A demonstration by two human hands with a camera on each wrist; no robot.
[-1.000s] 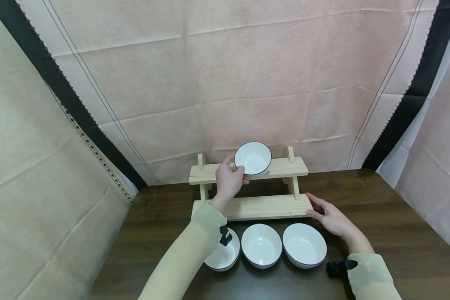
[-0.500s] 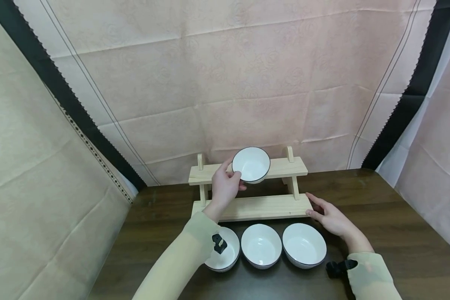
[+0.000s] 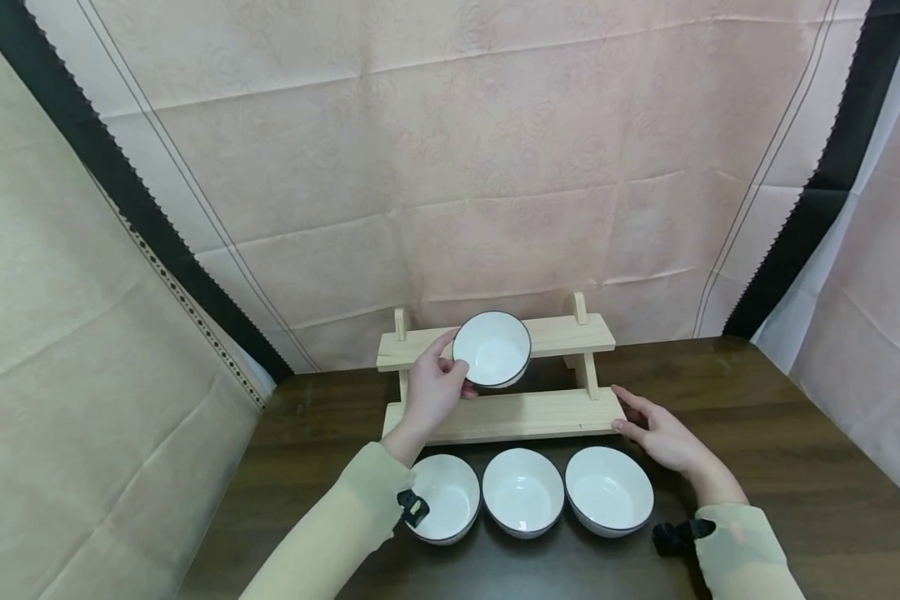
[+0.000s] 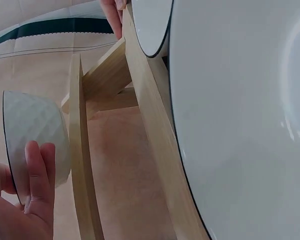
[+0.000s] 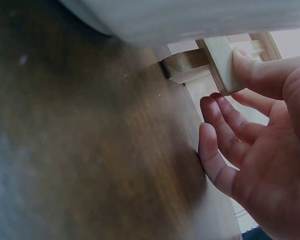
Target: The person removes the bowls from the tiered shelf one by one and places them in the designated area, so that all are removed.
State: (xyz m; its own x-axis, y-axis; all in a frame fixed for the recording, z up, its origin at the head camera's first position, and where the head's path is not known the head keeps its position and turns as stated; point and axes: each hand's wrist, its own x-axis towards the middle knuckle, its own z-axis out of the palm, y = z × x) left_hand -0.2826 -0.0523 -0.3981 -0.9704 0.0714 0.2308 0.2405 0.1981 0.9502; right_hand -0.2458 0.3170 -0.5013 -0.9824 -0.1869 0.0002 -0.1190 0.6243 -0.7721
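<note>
left hand (image 3: 431,390) pinches bowl (image 3: 492,349) rim, tilted, above lower shelf (image 3: 510,414) | right hand (image 3: 663,437) spread, thumb on shelf end

This looks like a staged recording booth rather than a lived-in room. Pale pink cloth (image 3: 495,167) with fold creases hangs as a backdrop behind the dark wooden desk (image 3: 780,467), and beige cloth (image 3: 67,333) closes off the side to the left of the desk, with black strips (image 3: 817,200) showing where the sheets meet. More pale cloth hangs to the desk's right.
</note>
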